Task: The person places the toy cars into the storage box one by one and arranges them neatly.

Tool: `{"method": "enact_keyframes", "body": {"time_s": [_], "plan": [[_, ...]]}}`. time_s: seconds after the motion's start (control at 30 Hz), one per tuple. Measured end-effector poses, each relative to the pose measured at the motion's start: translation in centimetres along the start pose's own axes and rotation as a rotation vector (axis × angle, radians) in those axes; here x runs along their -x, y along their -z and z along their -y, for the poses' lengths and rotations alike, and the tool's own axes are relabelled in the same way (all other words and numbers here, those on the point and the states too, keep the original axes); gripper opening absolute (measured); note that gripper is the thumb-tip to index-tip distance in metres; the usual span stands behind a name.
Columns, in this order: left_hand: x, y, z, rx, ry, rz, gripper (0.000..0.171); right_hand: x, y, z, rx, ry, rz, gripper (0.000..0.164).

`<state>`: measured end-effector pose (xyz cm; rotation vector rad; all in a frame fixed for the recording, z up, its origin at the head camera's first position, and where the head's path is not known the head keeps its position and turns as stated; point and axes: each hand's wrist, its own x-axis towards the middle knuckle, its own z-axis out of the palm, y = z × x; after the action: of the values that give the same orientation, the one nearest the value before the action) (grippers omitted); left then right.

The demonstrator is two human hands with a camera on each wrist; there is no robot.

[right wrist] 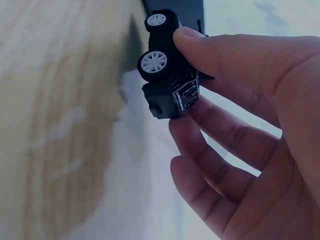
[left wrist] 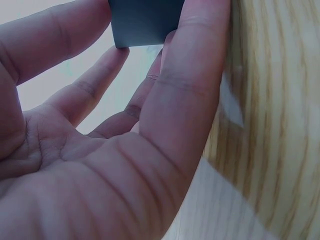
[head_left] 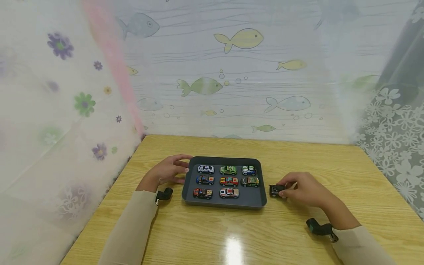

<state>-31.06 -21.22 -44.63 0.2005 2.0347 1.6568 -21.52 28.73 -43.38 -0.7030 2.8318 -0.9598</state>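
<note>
A dark grey tray (head_left: pixel 225 203) lies on the table with several small toy cars standing in it in rows, among them a green toy car (head_left: pixel 228 170) and a red and yellow toy car (head_left: pixel 228 181). My left hand (head_left: pixel 170 168) holds the tray at its left side; in the left wrist view a dark part of the tray (left wrist: pixel 145 22) shows between the fingers. Just right of the tray, my right hand (head_left: pixel 303 188) pinches a black toy car (right wrist: pixel 175 65) with white-spoked wheels between thumb and fingers. Whether its wheels touch the table cannot be told.
The wooden table (head_left: pixel 198 235) spreads around the tray. A fish-patterned curtain (head_left: pixel 205 110) hangs behind it, and a flower-patterned sheet (head_left: pixel 66 129) lines the left side. Each wrist carries a small black camera, such as the right one (head_left: pixel 318 227).
</note>
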Motion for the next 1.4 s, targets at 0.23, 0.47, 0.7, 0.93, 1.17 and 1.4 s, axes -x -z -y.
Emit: {"method": "enact_keyframes", "body": {"time_s": [0.23, 0.47, 0.7, 0.93, 1.17, 1.4], "plan": [[0.0, -0.1, -0.1, 0.007, 0.011, -0.013, 0.057, -0.4, 0.6, 0.6, 0.002, 0.004, -0.043, 0.023], [0.0, -0.1, 0.0, 0.000, 0.008, -0.010, 0.058, -0.7, 1.0, 1.8, 0.031, 0.015, -0.082, 0.021], [0.0, 0.0, 0.0, -0.016, 0.009, -0.013, 0.058, -1.1, 1.0, 2.7, 0.017, 0.033, -0.102, 0.021], [0.1, 0.0, 0.1, -0.018, 0.007, -0.002, 0.059, -1.6, 0.9, 3.4, 0.012, 0.053, -0.105, 0.019], [0.2, -0.1, 0.0, -0.022, 0.002, -0.001, 0.059, -2.2, 0.7, 4.5, 0.001, 0.067, -0.095, 0.018], [0.2, -0.1, -0.1, -0.013, 0.005, 0.000, 0.059, -3.2, 0.2, 5.5, 0.053, 0.108, -0.101, 0.021]]}}
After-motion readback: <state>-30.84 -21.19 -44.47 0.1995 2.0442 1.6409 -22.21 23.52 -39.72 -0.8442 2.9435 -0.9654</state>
